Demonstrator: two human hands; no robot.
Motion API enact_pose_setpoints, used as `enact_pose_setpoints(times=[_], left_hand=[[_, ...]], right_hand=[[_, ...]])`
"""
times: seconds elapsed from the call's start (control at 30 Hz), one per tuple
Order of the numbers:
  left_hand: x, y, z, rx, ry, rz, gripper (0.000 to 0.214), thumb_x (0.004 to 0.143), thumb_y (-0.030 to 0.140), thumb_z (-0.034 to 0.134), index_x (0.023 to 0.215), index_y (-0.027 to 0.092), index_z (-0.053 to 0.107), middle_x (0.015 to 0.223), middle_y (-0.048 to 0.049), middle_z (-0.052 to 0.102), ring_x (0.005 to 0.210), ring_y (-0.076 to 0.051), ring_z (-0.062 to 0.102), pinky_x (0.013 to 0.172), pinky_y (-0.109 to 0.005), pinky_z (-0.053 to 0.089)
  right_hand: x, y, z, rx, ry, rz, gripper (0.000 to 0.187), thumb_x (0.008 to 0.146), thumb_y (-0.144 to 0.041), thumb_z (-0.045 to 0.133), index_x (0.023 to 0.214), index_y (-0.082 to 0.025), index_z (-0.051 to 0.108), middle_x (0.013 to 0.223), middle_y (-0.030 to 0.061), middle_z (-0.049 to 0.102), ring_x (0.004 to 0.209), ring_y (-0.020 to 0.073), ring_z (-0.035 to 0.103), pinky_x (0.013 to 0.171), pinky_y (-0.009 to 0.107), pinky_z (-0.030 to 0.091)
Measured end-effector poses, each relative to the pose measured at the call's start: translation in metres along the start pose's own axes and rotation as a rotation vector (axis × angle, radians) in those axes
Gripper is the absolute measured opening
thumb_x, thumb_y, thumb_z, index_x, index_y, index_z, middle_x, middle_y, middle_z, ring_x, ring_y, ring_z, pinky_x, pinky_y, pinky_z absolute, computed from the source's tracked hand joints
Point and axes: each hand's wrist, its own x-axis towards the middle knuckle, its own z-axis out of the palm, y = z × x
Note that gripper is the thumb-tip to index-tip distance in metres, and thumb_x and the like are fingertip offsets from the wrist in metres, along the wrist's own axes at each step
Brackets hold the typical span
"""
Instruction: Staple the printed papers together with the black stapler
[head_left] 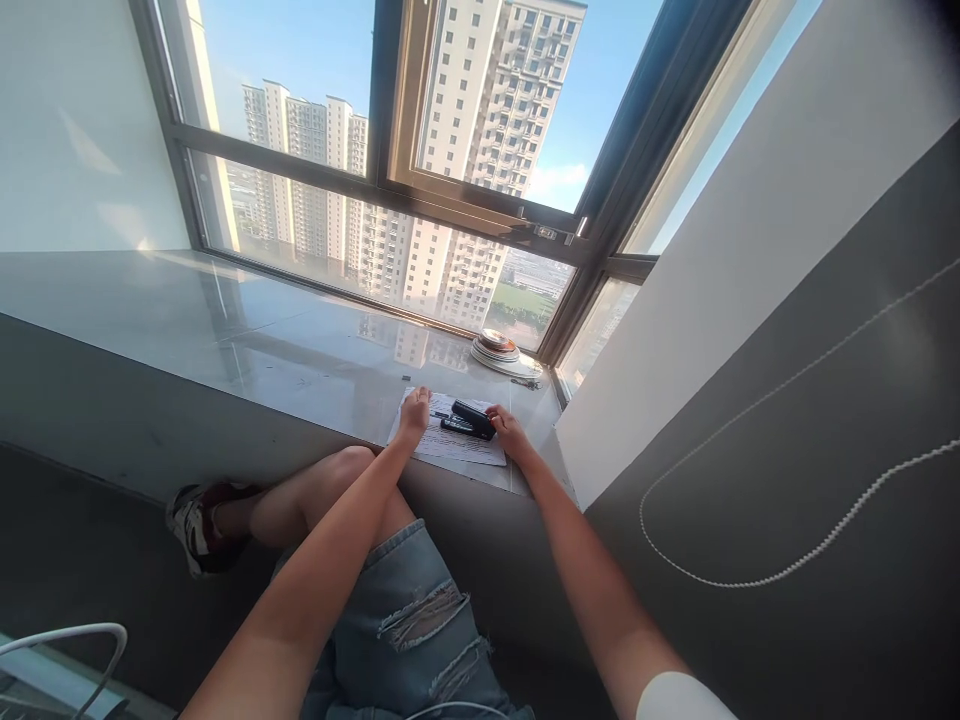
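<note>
"Stapler [472, 424] first: where does it sit?"

"On the written-on paper [469, 455], between the two hands. It's black, and its upper arm stands lifted, with the gap facing the left hand [415, 412]."

"What is the right hand [510, 432] doing?"

"Holding the stapler at its right-hand end, fingers bent around it."

"And the left?"

"Bent in narrow, fingers close together, over the left part of the paper. I can't tell whether anything is pinched inside. A small dark strip [442, 414] lies on the paper between that hand and the stapler."

"What is the paper lying on?"

"A shiny window ledge [315, 350]. Just past the paper's far edge there's a small dark piece [406, 378], too small to name."

"Anything else up there?"

"Near the window corner, a stack of round, flat things [496, 350], with a little dark tangle [526, 384] beside it."

"And around the person?"

"Ripped denim shorts [420, 610] below the arms, a shoe [196, 528] on the floor at left, and a bead chain [750, 584] hanging in a loop at right."
</note>
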Motion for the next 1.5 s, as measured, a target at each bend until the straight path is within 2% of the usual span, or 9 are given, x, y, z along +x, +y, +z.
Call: enact_pose_setpoints(times=[0.23,0.33,0.53,0.67,0.83,1.03,1.2,1.33,1.5], left_hand=[[0.011,-0.008,0.003,-0.076,0.030,-0.025,0.038,0.103,0.034,0.036,0.094,0.015,0.067,0.109,-0.0169,0.075,0.107,-0.026,0.072,0.098,-0.039,0.054],[0.010,-0.010,0.001,-0.068,-0.002,-0.001,0.037,0.104,0.035,0.036,0.094,0.016,0.066,0.110,-0.0165,0.075,0.107,-0.025,0.073,0.097,-0.038,0.056],[0.005,-0.002,-0.009,-0.091,0.057,0.157,0.034,0.103,0.035,0.041,0.097,0.018,0.070,0.116,-0.0162,0.074,0.115,-0.025,0.070,0.104,-0.041,0.054],[0.001,0.007,-0.013,-0.158,0.067,0.139,0.035,0.104,0.038,0.039,0.105,0.017,0.066,0.123,-0.0168,0.072,0.117,-0.025,0.070,0.103,-0.041,0.056],[-0.005,0.015,-0.014,-0.374,-0.129,-0.007,0.034,0.103,0.051,0.048,0.109,0.019,0.059,0.119,-0.0172,0.073,0.106,-0.026,0.074,0.097,-0.045,0.060],[-0.010,0.017,-0.012,-0.458,-0.139,-0.021,0.013,0.098,0.031,0.062,0.098,0.018,0.061,0.103,-0.0117,0.075,0.103,-0.021,0.075,0.104,-0.040,0.058],[-0.009,0.016,-0.016,-0.505,-0.045,-0.031,0.010,0.094,0.023,0.069,0.097,0.015,0.064,0.099,-0.0116,0.075,0.101,-0.021,0.075,0.104,-0.043,0.058],[-0.010,0.022,-0.027,-0.508,0.152,0.054,0.013,0.092,0.022,0.070,0.100,0.015,0.062,0.102,-0.0122,0.075,0.096,-0.022,0.076,0.099,-0.044,0.060],[-0.025,0.040,-0.026,-0.412,-0.128,0.315,0.037,0.082,0.039,0.082,0.107,0.018,0.064,0.105,-0.0090,0.075,0.090,-0.025,0.077,0.081,-0.040,0.064]], right_hand=[[-0.004,-0.010,-0.010,-0.013,0.069,-0.067,0.041,0.095,-0.051,0.044,0.104,-0.021,0.072,0.105,0.0075,0.071,0.098,0.0241,0.061,0.095,0.039,0.046],[-0.005,-0.021,-0.009,-0.015,-0.078,-0.139,0.045,0.091,-0.057,0.058,0.117,-0.023,0.073,0.113,0.0069,0.072,0.102,0.0243,0.061,0.091,0.036,0.048],[-0.011,-0.037,-0.001,-0.156,-0.096,-0.214,0.038,0.089,-0.054,0.066,0.102,-0.020,0.077,0.080,0.0023,0.071,0.076,0.0210,0.062,0.076,0.033,0.050],[-0.013,-0.050,-0.002,-0.184,0.058,-0.379,0.037,0.095,-0.048,0.064,0.119,-0.022,0.074,0.100,0.0080,0.077,0.088,0.0245,0.069,0.084,0.037,0.054],[-0.013,-0.066,0.006,-0.349,-0.012,-0.715,0.030,0.104,-0.031,0.054,0.128,-0.028,0.072,0.127,0.0069,0.074,0.121,0.0256,0.064,0.101,0.043,0.053],[-0.015,-0.074,0.012,-0.479,-0.054,-0.870,0.039,0.105,-0.014,0.048,0.129,-0.032,0.072,0.130,0.0020,0.073,0.124,0.0233,0.062,0.105,0.045,0.050],[-0.022,-0.074,0.021,-0.401,0.035,-0.701,0.040,0.101,-0.013,0.051,0.127,-0.033,0.074,0.127,0.0041,0.075,0.124,0.0260,0.062,0.107,0.048,0.048],[-0.027,-0.060,0.039,-0.201,0.365,-0.165,0.034,0.094,-0.031,0.062,0.125,-0.025,0.075,0.117,0.0115,0.077,0.110,0.0321,0.068,0.099,0.052,0.051],[-0.017,-0.042,0.040,-0.023,0.230,0.117,0.043,0.078,-0.045,0.077,0.115,-0.022,0.078,0.097,0.0058,0.079,0.088,0.0296,0.073,0.083,0.041,0.057]])
